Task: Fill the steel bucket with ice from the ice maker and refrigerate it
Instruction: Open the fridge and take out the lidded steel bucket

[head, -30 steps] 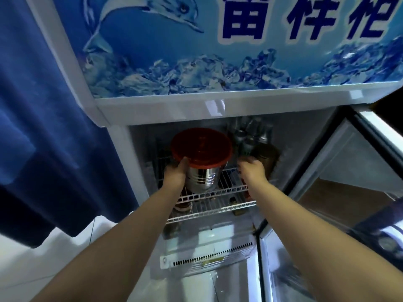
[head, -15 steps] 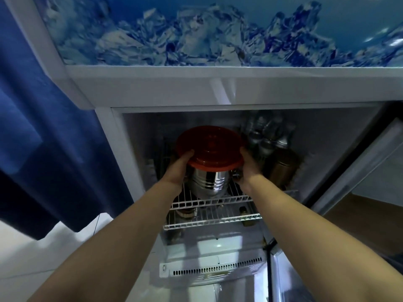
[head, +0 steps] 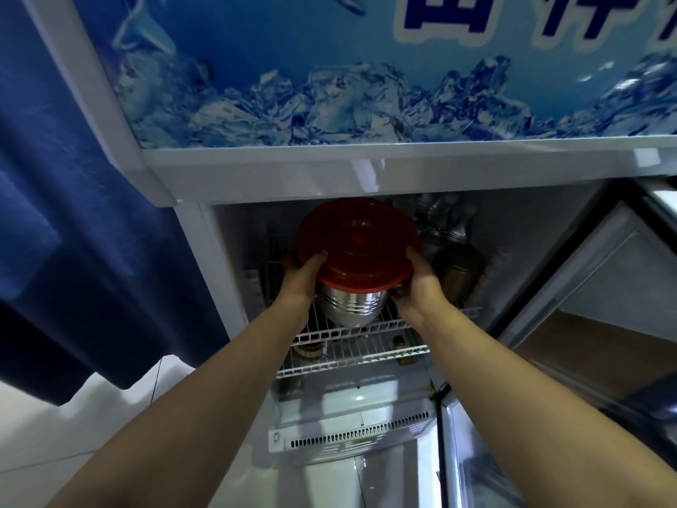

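Observation:
A steel bucket (head: 351, 306) with a red lid (head: 357, 242) is inside the open fridge (head: 256, 177), at the white wire shelf (head: 351, 337); whether it rests on the shelf I cannot tell. My left hand (head: 301, 276) grips the bucket's left side under the lid rim, thumb on the lid. On the opposite side my right hand (head: 417, 284) holds the bucket, thumb up against the lid's edge. The ice is hidden under the lid.
Bottles (head: 445, 221) and a brownish jar (head: 458, 273) stand right of the bucket. A second wire shelf (head: 351, 361) lies below with small jars. The glass door (head: 604, 287) hangs open at the right. A blue curtain (head: 73, 214) is left of the fridge.
My right hand came off the shelf's right part and took the bucket's right side. Both hands now grip it under the lid. The camera view shifted.

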`<state>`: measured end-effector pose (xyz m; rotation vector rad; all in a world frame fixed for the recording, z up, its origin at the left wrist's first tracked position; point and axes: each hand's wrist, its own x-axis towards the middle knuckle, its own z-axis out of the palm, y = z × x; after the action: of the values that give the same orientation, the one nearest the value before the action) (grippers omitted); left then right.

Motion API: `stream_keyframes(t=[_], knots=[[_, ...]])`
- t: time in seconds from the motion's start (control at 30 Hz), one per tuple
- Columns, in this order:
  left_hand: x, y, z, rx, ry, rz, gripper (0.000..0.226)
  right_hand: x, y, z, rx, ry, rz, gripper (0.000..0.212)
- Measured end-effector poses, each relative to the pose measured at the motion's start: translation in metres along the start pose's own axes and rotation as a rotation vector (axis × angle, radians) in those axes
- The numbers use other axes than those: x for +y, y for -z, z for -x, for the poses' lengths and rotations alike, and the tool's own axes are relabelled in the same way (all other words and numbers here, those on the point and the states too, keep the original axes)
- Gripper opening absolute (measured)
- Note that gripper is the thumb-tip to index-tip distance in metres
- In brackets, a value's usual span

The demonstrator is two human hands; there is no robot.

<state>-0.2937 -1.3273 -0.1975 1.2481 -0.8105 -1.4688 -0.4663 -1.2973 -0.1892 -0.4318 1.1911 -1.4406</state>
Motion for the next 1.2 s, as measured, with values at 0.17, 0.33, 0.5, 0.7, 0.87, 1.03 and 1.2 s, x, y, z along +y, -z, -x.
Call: stream_keyframes(t=[0.17, 0.33, 0.5, 0.7, 0.87, 1.03, 1.2], knots=[[0.009, 0.004, 0.028, -0.084, 0.053, -0.021, 0.072, -0.006, 0.008, 0.031, 0.101, -0.017, -0.006, 0.017], [0.021, 0.008, 0.06, -0.121, 0.101, -0.06, 0.068, -0.004, 0.012, 0.067, 0.107, 0.0, -0.019, 0.027], [0.024, 0.015, 0.09, -0.169, 0.14, -0.099, 0.08, -0.001, 0.018, 0.102, 0.176, -0.006, -0.003, 0.037], [0.021, 0.025, 0.129, -0.209, 0.199, -0.093, 0.074, 0.006, 0.028, 0.137, 0.229, -0.021, -0.056, 0.025], [0.008, 0.039, 0.165, -0.155, 0.226, -0.105, 0.066, 0.015, 0.04, 0.173, 0.178, -0.052, -0.058, 0.017], [-0.003, 0.06, 0.215, -0.118, 0.232, -0.068, 0.06, 0.028, 0.046, 0.22, 0.133, -0.074, 0.014, 0.018], [-0.003, 0.087, 0.267, -0.039, 0.191, -0.03, 0.051, 0.039, 0.041, 0.264, 0.077, -0.105, 0.038, 0.016]])
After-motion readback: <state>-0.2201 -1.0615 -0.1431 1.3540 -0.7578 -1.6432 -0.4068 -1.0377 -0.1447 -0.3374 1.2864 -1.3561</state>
